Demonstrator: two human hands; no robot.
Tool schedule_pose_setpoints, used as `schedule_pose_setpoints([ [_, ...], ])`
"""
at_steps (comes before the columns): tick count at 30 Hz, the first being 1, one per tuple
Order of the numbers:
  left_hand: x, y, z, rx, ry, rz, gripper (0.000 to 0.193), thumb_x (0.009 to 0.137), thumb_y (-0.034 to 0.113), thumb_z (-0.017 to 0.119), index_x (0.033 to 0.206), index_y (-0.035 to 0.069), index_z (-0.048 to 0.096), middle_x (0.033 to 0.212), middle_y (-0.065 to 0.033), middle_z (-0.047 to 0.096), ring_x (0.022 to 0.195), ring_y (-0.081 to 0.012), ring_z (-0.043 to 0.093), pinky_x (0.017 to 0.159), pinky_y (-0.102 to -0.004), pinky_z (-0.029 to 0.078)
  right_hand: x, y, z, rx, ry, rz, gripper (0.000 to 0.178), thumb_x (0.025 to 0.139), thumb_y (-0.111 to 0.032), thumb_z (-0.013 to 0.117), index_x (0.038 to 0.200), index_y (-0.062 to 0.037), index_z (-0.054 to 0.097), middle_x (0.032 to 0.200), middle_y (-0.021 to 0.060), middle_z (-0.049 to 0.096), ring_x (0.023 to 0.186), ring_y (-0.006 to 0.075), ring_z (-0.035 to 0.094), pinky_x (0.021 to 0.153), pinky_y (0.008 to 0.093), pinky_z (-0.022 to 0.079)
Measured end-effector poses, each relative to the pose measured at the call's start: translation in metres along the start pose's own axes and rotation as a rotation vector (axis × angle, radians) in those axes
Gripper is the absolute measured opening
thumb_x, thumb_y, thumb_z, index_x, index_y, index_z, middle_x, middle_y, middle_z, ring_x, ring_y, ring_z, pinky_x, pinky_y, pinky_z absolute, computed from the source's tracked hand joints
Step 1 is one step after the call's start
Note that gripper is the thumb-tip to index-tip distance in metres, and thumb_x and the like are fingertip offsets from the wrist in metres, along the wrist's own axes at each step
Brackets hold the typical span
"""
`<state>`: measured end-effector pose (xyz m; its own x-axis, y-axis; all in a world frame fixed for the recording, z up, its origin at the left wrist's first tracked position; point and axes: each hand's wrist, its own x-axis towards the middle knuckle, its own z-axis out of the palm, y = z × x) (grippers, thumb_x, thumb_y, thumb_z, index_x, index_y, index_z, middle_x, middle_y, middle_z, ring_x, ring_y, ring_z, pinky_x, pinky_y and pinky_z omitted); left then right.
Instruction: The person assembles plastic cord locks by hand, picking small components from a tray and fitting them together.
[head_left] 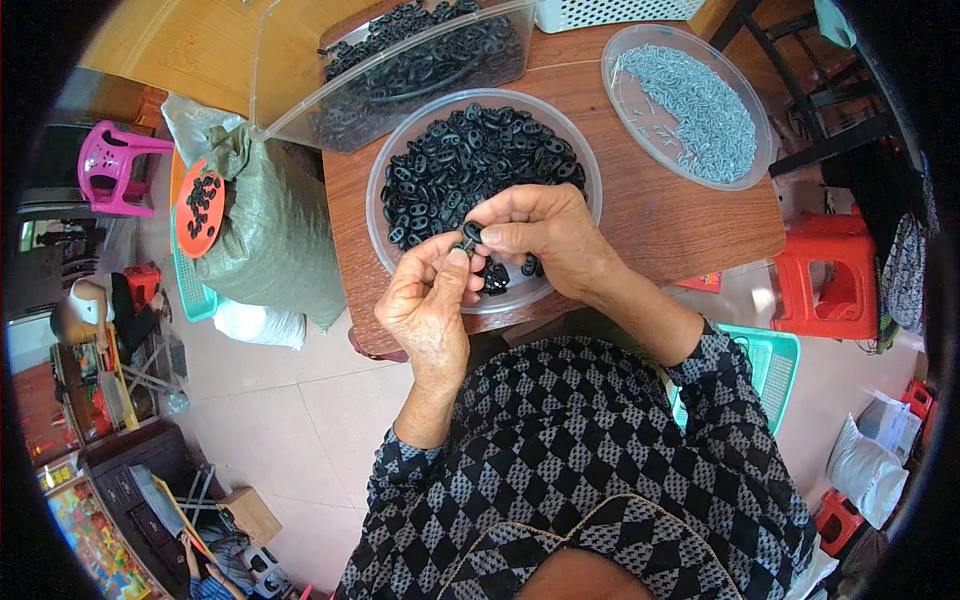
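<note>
— One small black ring piece (472, 232) sits pinched between both hands, just above the near rim of the round clear bowl (385, 170).

— Which hand has it?

— From my feed, the right hand (545, 235) closes its grip on it with thumb and forefinger tight around the piece. The left hand (428, 300) meets it from below, thumb tip pressed against the same piece, fingers curled in. I cannot tell whether the left grip holds a second part; it is too small to make out.

— And the bowl?

— I see it heaped with the same black pieces (470, 150). It stands on the round wooden desk (650, 215), near its front edge. Behind it a clear rectangular tub (300, 70) leans tilted, also carrying black pieces. To the right, well apart from the hands, a clear oval dish (625, 70) holds small pale grey metal bits (700, 110).

— Anything beside the desk?

— On the left, a grey-green woven sack (275, 240) slumps against the desk, with an orange lid (198, 208) bearing a few black pieces resting on it. A red stool (825, 280) stands on the right.
</note>
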<state>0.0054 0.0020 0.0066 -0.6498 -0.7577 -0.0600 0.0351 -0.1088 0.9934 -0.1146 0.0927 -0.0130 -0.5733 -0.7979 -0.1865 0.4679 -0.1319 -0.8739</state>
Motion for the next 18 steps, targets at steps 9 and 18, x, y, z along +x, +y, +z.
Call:
schedule_pose_setpoints([
  [9, -0.004, -0.0021, 0.0007, 0.081, 0.003, 0.06, 0.014, 0.089, 0.003, 0.059, 0.101, -0.004, 0.062, 0.081, -0.0048, 0.065, 0.065, -0.0051, 0.058, 0.056, -0.0171, 0.047, -0.0029, -0.0005, 0.0069, -0.143, 0.015, -0.165, 0.019, 0.077, -0.001, 0.065, 0.095, 0.0049, 0.065, 0.077, 0.0064, 0.067, 0.065, 0.0084, 0.061, 0.059, 0.0203, 0.048],
  [18, -0.0042, -0.0037, -0.0007, 0.137, 0.009, 0.074, 0.014, 0.089, 0.003, 0.059, 0.101, -0.004, 0.062, 0.082, -0.0045, 0.065, 0.066, -0.0046, 0.057, 0.057, -0.0169, 0.047, -0.0033, 0.0039, 0.0064, -0.272, 0.054, -0.245, 0.016, 0.076, -0.001, 0.065, 0.091, 0.0015, 0.069, 0.077, 0.0017, 0.066, 0.069, 0.005, 0.057, 0.062, 0.0207, 0.047],
])
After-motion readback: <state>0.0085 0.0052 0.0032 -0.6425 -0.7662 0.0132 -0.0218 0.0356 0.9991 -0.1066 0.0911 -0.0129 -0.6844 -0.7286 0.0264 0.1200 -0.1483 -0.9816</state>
